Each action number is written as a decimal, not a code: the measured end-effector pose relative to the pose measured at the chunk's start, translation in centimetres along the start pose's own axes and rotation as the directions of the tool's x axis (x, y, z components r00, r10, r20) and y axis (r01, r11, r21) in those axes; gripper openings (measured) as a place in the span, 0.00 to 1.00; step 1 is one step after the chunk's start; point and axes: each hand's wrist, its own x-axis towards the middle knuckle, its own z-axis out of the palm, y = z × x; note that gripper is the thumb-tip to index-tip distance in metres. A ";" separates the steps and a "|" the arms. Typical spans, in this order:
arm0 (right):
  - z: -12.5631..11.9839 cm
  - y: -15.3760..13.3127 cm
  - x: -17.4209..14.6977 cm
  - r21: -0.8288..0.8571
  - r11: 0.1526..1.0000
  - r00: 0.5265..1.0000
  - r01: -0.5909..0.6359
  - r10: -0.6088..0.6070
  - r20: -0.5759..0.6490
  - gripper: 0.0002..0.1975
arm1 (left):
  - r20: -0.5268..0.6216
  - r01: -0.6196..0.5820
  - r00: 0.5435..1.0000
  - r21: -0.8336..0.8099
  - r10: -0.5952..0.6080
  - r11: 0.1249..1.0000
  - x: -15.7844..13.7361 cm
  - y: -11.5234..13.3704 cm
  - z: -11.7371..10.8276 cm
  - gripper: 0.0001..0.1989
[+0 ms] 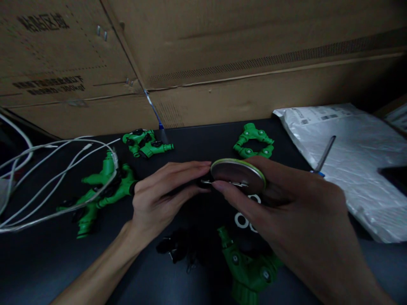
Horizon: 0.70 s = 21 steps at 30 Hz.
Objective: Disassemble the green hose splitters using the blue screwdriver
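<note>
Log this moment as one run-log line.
left hand: pinching small dark part | right hand: holding round metal disc | nearby: green fittings

Both hands meet over the dark table (38,262): the right hand (286,212) grips a round metal disc (238,173), the left hand (165,192) pinches a small dark part at its edge, with 5 green plastic fittings (148,143) lying around them.
</note>
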 end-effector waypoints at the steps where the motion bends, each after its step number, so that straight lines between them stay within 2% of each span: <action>1: 0.0 0.0 0.0 -0.001 1.000 1.000 0.003 -0.003 0.001 0.05 | -0.002 0.003 1.000 -0.003 -0.003 1.000 0.0 0.0 0.0 0.23; 6: -0.2 0.0 -0.1 -0.051 0.998 0.999 0.039 -0.038 0.004 0.06 | 0.006 0.011 1.000 -0.002 -0.011 1.000 -0.1 0.1 0.0 0.25; 10: -0.2 0.1 -0.2 -0.089 0.993 0.996 0.081 -0.083 -0.019 0.05 | 0.005 0.004 1.000 0.060 -0.004 0.998 -0.1 0.2 0.0 0.24; 21: -0.3 0.1 -0.5 -0.158 0.974 0.987 0.163 -0.163 0.010 0.04 | 0.001 -0.084 0.996 0.131 0.084 0.988 0.1 0.3 -0.2 0.22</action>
